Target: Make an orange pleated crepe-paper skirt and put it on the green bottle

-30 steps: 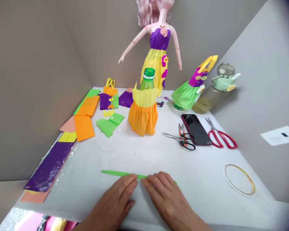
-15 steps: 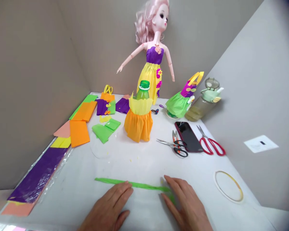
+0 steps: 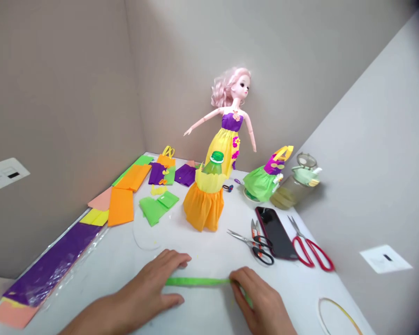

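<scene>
Head view. Through the worn camera I saw the left hand (image 3: 148, 277), open with its fingers spread, lying flat over the left end of a narrow green crepe-paper strip (image 3: 197, 281) on the near side of the white tabletop (image 3: 118, 251). The right hand (image 3: 260, 298) lay at the strip's right end with its fingers curled over the paper; I could not tell whether it had hold of it. Flat, even pressure from both hands suited so soft a strip, which could stretch or tear if tugged. Toward the far corner stood a pink-haired doll (image 3: 230, 130) in a purple and yellow paper gown and a green plastic bottle (image 3: 213, 166) skirted in orange and yellow crepe. Black-handled scissors (image 3: 261, 255) and red-handled scissors (image 3: 309, 253) lay toward the right edge, and orange paper sheets (image 3: 120, 207) along the left edge. Compared with the earlier frame, the left hand had moved onto the strip, the right fingers had closed, and the view had tilted up.
</scene>
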`<state>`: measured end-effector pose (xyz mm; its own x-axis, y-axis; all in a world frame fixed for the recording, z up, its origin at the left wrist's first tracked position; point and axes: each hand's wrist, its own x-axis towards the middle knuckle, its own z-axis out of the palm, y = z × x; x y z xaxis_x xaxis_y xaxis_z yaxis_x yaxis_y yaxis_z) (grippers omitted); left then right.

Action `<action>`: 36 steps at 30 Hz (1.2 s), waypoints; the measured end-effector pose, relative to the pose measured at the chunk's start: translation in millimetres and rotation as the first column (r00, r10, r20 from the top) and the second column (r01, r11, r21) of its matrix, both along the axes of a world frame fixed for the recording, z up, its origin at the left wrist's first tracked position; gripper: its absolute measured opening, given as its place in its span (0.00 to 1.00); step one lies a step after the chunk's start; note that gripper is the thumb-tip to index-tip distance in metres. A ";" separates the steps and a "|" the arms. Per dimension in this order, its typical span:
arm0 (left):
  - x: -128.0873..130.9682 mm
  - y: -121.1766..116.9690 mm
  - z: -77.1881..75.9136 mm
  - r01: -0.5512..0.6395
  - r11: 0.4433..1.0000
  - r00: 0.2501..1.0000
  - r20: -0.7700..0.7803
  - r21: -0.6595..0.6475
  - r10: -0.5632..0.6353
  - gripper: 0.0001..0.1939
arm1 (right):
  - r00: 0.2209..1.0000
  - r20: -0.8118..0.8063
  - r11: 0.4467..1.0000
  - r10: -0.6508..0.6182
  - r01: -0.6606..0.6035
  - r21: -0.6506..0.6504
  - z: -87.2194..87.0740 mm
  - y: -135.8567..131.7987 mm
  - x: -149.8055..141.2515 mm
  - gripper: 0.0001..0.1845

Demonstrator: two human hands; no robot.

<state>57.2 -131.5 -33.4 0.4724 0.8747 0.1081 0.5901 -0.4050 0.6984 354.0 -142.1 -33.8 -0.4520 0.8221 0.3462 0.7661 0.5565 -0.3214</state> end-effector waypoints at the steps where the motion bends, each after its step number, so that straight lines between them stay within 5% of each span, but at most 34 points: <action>1: 1.6 8.1 3.8 0.044 0.991 0.999 0.033 -0.124 -0.040 0.31 | 0.999 -0.039 1.000 -0.010 0.010 0.000 5.8 6.1 -0.3 0.08; 6: 8.9 35.0 22.6 0.195 0.894 0.981 0.075 -0.404 -0.180 0.37 | 0.968 -0.223 0.989 -0.116 0.092 -0.117 14.7 23.2 4.2 0.07; 11: 0.4 47.2 36.8 0.231 0.814 0.972 0.087 -0.533 -0.218 0.14 | 0.929 -0.328 0.920 -0.171 0.031 -0.392 15.2 22.2 11.7 0.08; 15: -1.7 56.3 37.2 0.056 0.911 0.997 0.066 -0.409 -0.031 0.08 | 0.966 -0.252 0.737 -0.058 -0.128 -0.664 25.4 19.7 13.9 0.07; 21: 9.7 64.7 48.6 0.167 0.898 0.983 -0.002 -0.407 -0.184 0.17 | 0.968 -0.248 0.610 0.032 -0.215 -0.763 33.4 13.8 20.0 0.09; 29: 19.5 67.4 38.3 0.123 0.978 0.926 -0.336 -0.166 -0.173 0.06 | 0.970 -0.237 0.492 -0.054 -0.181 -0.851 37.5 19.4 25.1 0.05; 36: 20.9 56.6 19.1 0.219 0.976 0.874 -0.446 0.009 -0.192 0.10 | 0.969 -0.243 0.484 -0.054 -0.187 -0.855 32.2 19.6 23.5 0.03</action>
